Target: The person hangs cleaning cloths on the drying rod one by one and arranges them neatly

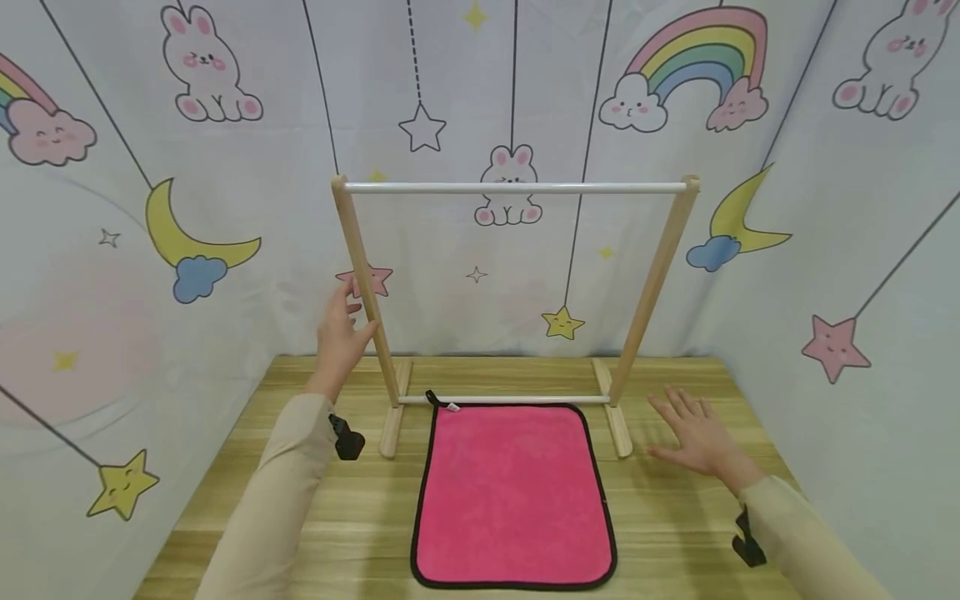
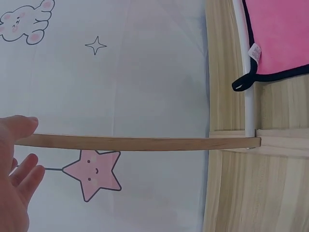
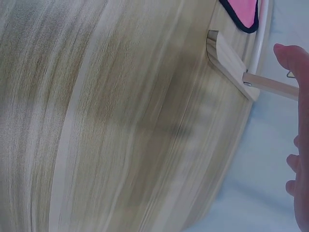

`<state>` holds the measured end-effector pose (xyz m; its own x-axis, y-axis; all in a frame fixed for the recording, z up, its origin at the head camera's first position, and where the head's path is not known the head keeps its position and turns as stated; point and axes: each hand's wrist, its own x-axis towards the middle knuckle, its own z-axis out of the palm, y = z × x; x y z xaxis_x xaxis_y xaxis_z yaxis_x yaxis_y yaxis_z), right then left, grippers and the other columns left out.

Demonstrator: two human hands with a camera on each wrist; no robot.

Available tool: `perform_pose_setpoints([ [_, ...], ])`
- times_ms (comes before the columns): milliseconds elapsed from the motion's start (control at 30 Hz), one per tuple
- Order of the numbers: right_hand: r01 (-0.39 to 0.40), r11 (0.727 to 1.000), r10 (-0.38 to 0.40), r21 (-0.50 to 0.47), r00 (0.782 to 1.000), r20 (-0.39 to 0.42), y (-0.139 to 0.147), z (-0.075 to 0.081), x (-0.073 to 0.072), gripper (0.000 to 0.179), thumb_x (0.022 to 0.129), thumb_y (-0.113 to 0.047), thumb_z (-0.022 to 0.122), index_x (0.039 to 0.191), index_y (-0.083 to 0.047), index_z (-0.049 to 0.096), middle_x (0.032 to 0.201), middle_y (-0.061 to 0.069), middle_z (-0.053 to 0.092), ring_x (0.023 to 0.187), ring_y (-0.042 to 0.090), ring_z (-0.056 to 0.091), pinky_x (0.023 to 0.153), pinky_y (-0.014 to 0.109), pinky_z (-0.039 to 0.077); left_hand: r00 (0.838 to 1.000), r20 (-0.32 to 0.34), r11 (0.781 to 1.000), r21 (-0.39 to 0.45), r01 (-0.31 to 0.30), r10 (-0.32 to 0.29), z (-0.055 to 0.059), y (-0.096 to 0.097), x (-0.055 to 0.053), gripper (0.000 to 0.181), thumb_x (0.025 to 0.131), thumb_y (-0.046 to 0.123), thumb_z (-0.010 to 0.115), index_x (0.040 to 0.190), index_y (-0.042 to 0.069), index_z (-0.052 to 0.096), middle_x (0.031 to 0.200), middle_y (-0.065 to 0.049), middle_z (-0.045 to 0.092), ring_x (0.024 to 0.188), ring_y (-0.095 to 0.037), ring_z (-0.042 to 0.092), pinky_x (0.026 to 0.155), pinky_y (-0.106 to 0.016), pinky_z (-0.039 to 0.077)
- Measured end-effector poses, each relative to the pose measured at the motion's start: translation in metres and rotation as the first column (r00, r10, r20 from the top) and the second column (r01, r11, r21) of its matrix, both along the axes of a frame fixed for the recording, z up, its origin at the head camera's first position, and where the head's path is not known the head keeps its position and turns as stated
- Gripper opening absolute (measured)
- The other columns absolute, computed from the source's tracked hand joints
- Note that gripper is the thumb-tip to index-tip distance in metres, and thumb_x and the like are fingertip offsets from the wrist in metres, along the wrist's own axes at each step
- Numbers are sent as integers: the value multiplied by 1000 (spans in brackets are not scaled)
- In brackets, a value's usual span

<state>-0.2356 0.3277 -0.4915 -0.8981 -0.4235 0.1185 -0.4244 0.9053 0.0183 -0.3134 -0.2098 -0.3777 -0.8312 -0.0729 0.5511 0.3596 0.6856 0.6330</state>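
Left hand (image 1: pixel 341 342), centre-left: fingers loose beside wooden rack (image 1: pixel 517 188), contact unclear | right hand (image 1: pixel 696 435), lower right: fingers spread, released | pink cloth (image 1: pixel 513 496) flat on table (image 1: pixel 360 517), bottom centre

Left of the wooden rack (image 1: pixel 651 293), the left sleeve (image 1: pixel 281 483) is beige and plain, with a small black device (image 1: pixel 348 439) at its cuff. Right of this rack, the right sleeve (image 1: pixel 798 527) is also beige, with a second black device (image 1: pixel 747 542).
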Motion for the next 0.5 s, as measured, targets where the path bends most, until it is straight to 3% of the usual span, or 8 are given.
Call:
perform_pose_setpoints([
  [233, -24, 999, 24, -22, 1000, 9, -4, -1, -1, 78, 78, -48, 63, 136, -3, 36, 140, 30, 28, 125, 48, 27, 98, 65, 24, 998, 63, 995, 102, -13, 7, 1, 5, -5, 64, 79, -3, 64, 136, 3, 33, 125, -20, 46, 99, -34, 56, 81, -44, 52],
  [500, -98, 994, 96, -43, 994, -46, -13, -2, -5, 77, 76, -46, 66, 134, -2, 38, 137, 31, 32, 122, 48, 32, 95, 65, 29, 997, 65, 988, 148, -43, 34, -2, 10, -11, 54, 82, -5, 59, 132, 1, 39, 118, -20, 52, 97, -32, 56, 78, -43, 53],
])
